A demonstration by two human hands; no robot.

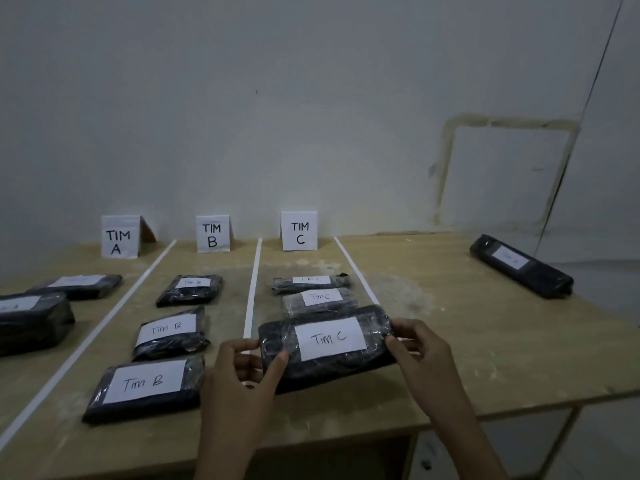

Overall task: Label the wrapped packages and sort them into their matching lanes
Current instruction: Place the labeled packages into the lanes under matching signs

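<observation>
A dark wrapped package with a white "Tim C" label [329,344] lies at the near end of the lane under the TIM C sign [299,231]. My left hand [242,372] pinches its left end with thumb and fingers. My right hand [419,344] grips its right end. Two more "Tim C" packages [320,298] lie behind it. Three "Tim B" packages [145,386] lie in the lane of the TIM B sign [212,233]. Two packages [33,317] lie in the lane of the TIM A sign [119,237].
White strips [252,289] divide the wooden table [467,341] into lanes. One long labelled package [521,266] lies alone at the far right near the table edge. A grey wall stands behind the signs. The table's front edge runs just below my hands.
</observation>
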